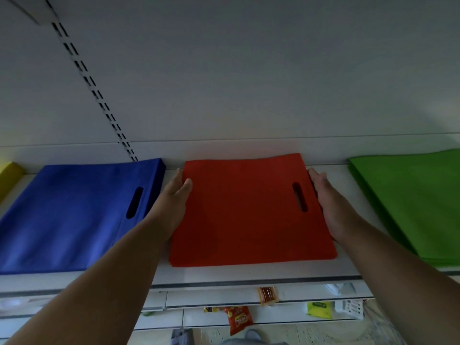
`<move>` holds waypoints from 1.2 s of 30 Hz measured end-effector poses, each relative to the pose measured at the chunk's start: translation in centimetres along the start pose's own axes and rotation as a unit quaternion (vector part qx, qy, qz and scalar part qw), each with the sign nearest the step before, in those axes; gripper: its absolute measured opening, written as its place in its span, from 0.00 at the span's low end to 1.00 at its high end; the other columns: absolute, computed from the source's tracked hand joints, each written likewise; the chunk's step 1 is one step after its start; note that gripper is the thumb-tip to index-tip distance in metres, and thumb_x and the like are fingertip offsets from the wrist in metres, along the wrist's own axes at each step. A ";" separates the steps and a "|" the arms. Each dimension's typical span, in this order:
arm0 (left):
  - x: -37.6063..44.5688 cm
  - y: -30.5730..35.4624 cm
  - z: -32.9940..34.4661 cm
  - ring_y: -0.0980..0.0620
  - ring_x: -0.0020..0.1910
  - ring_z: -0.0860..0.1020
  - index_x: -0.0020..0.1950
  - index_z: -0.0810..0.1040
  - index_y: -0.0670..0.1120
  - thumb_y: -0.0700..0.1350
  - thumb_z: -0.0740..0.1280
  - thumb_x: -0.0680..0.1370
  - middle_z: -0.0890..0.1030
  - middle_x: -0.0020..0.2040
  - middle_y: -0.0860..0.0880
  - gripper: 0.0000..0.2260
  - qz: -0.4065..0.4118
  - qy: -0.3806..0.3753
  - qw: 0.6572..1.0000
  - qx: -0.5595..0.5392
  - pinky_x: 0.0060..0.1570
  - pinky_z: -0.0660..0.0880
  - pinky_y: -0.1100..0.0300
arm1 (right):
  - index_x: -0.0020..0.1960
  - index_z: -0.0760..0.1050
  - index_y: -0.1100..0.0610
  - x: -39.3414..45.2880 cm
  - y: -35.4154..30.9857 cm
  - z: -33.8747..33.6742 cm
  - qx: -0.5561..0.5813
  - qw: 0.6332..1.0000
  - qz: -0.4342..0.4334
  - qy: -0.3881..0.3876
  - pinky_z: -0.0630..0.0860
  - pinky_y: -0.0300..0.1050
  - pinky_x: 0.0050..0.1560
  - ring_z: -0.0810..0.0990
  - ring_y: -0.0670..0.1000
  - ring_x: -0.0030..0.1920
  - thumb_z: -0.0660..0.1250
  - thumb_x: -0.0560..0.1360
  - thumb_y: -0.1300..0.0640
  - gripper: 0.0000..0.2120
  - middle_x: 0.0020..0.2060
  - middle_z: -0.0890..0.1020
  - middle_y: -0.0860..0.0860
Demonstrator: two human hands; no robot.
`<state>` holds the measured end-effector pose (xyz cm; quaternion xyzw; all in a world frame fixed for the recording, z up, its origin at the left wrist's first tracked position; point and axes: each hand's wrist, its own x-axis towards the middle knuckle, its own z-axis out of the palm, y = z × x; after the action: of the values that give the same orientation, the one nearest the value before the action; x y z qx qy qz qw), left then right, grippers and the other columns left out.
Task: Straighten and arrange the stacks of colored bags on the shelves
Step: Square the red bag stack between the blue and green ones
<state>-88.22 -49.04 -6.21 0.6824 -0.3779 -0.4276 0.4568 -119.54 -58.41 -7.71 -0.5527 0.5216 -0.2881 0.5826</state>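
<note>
A plain red fabric bag stack point(249, 212) sits between a blue stack point(74, 215) and a green stack point(413, 200) on a white metal shelf point(224, 276).

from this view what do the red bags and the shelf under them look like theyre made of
Red bags: probably non-woven fabric, matte. They lie flat and limp with no glare, and the handle is a die-cut slot rather than sewn straps. The weave is too fine to confirm.

Shelf: likely painted sheet metal, smooth pale satin finish. It has a rigid, thin front edge with a grey rail, and a slotted upright stands behind it.
</note>
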 end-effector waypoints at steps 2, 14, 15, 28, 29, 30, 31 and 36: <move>0.1 -0.2 -0.1 0.52 0.71 0.68 0.77 0.60 0.60 0.58 0.56 0.82 0.69 0.73 0.56 0.23 0.012 -0.012 1.000 0.017 0.72 0.63 0.48 | 0.66 0.62 0.23 -0.2 -0.3 0.3 0.001 1.000 -0.007 0.000 0.58 0.57 0.76 0.62 0.43 0.74 0.51 0.65 0.17 0.31 0.74 0.64 0.38; 0.5 1.5 1.2 0.48 0.77 0.55 0.80 0.56 0.47 0.45 0.55 0.83 0.54 0.80 0.50 0.24 0.188 0.054 0.882 0.430 0.74 0.54 0.55 | 0.80 0.45 0.56 1.0 -3.3 1.6 -0.468 0.869 -0.152 0.049 0.46 0.41 0.74 0.47 0.48 0.79 0.54 0.82 0.45 0.33 0.80 0.48 0.51; 1.1 1.7 1.7 0.47 0.77 0.56 0.79 0.58 0.47 0.45 0.55 0.83 0.55 0.80 0.49 0.24 0.201 0.032 0.868 0.453 0.75 0.55 0.54 | 0.80 0.47 0.58 1.5 -3.7 2.4 -0.497 0.848 -0.177 0.050 0.46 0.42 0.75 0.48 0.51 0.79 0.55 0.83 0.48 0.31 0.79 0.50 0.54; 3.8 -1.2 3.9 0.51 0.79 0.40 0.80 0.45 0.46 0.57 0.45 0.83 0.43 0.81 0.46 0.29 0.136 -0.020 0.811 0.569 0.76 0.39 0.55 | 0.80 0.49 0.55 7.0 -2.6 12.7 -0.598 0.766 -0.226 -0.070 0.43 0.49 0.77 0.44 0.51 0.79 0.49 0.83 0.46 0.28 0.80 0.48 0.52; 3.9 -1.3 3.9 0.50 0.79 0.39 0.80 0.45 0.45 0.58 0.44 0.83 0.42 0.80 0.46 0.29 0.130 -0.014 0.809 0.573 0.77 0.39 0.54 | 0.80 0.47 0.55 7.0 -2.6 12.7 -0.613 0.754 -0.227 -0.070 0.43 0.50 0.77 0.43 0.51 0.79 0.47 0.83 0.43 0.30 0.80 0.47 0.52; 4.0 -1.3 3.9 0.50 0.79 0.39 0.80 0.44 0.45 0.59 0.44 0.82 0.42 0.80 0.45 0.30 0.123 -0.010 0.806 0.579 0.77 0.40 0.54 | 0.80 0.46 0.55 7.0 -2.5 12.7 -0.624 0.745 -0.225 -0.071 0.42 0.50 0.77 0.42 0.50 0.79 0.45 0.82 0.41 0.31 0.80 0.46 0.51; 4.1 -1.4 3.9 0.50 0.79 0.39 0.80 0.44 0.44 0.60 0.43 0.82 0.42 0.80 0.45 0.31 0.118 -0.008 0.803 0.585 0.77 0.40 0.53 | 0.80 0.45 0.55 7.1 -2.5 12.7 -0.633 0.739 -0.219 -0.074 0.42 0.50 0.77 0.41 0.50 0.79 0.44 0.82 0.39 0.33 0.80 0.45 0.51; 4.3 -1.3 4.0 0.48 0.79 0.40 0.80 0.43 0.45 0.59 0.45 0.82 0.42 0.80 0.44 0.31 0.102 -0.013 0.802 0.589 0.77 0.40 0.53 | 0.80 0.40 0.56 7.0 -2.6 10.6 -0.659 0.729 -0.169 -0.077 0.41 0.50 0.77 0.39 0.49 0.79 0.42 0.80 0.34 0.38 0.79 0.42 0.52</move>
<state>-90.31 -53.74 -9.29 0.7720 -0.6303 -0.0822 0.0029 -107.09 -61.74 -8.90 -0.8970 0.4321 0.0777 0.0520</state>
